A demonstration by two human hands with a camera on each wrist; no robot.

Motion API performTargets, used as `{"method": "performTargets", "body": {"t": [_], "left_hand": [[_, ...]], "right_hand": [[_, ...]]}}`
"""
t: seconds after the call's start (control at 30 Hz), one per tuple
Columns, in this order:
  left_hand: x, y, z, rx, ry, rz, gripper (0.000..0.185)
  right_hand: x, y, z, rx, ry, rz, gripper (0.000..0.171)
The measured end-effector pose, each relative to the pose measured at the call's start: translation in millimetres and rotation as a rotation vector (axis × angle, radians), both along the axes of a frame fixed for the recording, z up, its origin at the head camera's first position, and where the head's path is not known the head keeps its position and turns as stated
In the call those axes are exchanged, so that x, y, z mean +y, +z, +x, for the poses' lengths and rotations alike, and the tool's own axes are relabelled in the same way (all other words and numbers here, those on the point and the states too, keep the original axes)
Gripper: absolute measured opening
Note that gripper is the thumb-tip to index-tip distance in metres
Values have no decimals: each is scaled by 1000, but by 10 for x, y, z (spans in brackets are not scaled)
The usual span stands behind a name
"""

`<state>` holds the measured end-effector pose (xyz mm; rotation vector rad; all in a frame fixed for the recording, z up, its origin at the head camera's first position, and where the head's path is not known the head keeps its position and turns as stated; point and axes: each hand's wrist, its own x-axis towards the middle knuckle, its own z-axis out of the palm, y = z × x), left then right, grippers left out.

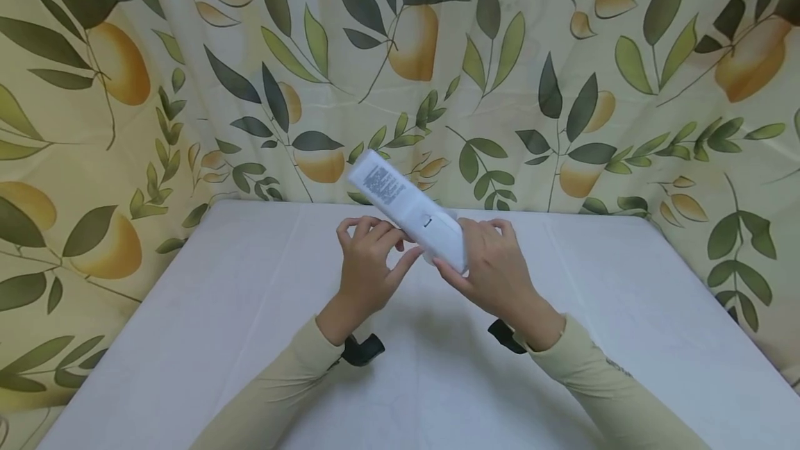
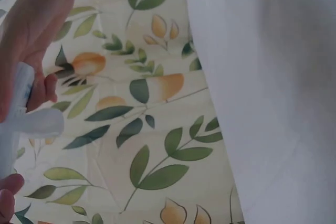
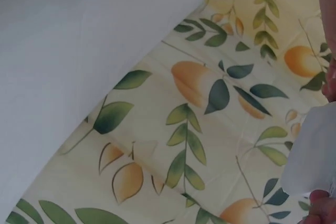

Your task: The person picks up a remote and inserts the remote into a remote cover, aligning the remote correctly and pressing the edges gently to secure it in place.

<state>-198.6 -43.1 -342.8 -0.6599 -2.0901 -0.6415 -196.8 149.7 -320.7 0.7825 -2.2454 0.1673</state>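
Head view: The white handheld device [image 1: 409, 212] is held up above the white-covered table [image 1: 156, 353], slanting from its upper left end down into the right hand [image 1: 496, 269]. The right hand grasps the lower end, thumb along the near edge and fingers over the far side. The left hand [image 1: 371, 262] is at the device's near edge, fingers bent and thumb extended toward it; its full contact is hidden, so whether it pinches the device cannot be told. The visible face carries a printed label [image 1: 384, 185], text illegible, and a small dark-edged mark [image 1: 427, 221]. Pale sleeves cover both forearms, with a black wrist unit [image 1: 364, 351] below the left wrist and another below the right. A curtain [image 1: 400, 117] printed with fruit and leaves hangs behind the table.

Left wrist view: The device lies at the frame's left margin, partly cut off. A translucent whitish stalk [image 2: 39, 123] with a rounded end projects from it. The right hand is around one part; left fingertips are at the device further along.

Right wrist view: One rounded-cornered white end appears at the right margin, with right-hand fingertips against it. Curtain and white table cover fill the remainder.
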Motion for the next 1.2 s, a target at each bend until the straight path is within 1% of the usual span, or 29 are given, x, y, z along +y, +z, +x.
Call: {"method": "performTargets", "body": {"t": [0.1,0.27,0.37,0.5,0.63,0.73,0.83,0.97,1.1,1.2], "left_hand": [[-2,-3,6,-6,22,36,26],[10,-16,29,27,50,48,33],[23,-19,32,39,62,51,28],[50,-21,37,69,63,32,18],[95,-19,46,122,22,-19,12],[120,-17,42,135,-19,-57,9],[125,-25,33,141,-44,-104,8],[117,-41,28,163,-88,-171,7],[95,-48,34,173,-138,-200,7],[72,-48,39,182,-164,-218,7]], "right_hand": [[2,-7,3,-16,10,16,60],[17,2,-7,-38,38,47,65],[30,11,-8,-29,34,65,68],[45,11,-5,20,29,63,70],[39,-16,-8,75,29,47,63],[21,-38,-7,93,6,33,68],[5,-53,1,94,-25,25,76],[-3,-57,8,85,-47,26,78],[-7,-49,-8,72,-54,27,80],[-13,-46,-23,60,-55,21,80]]}}
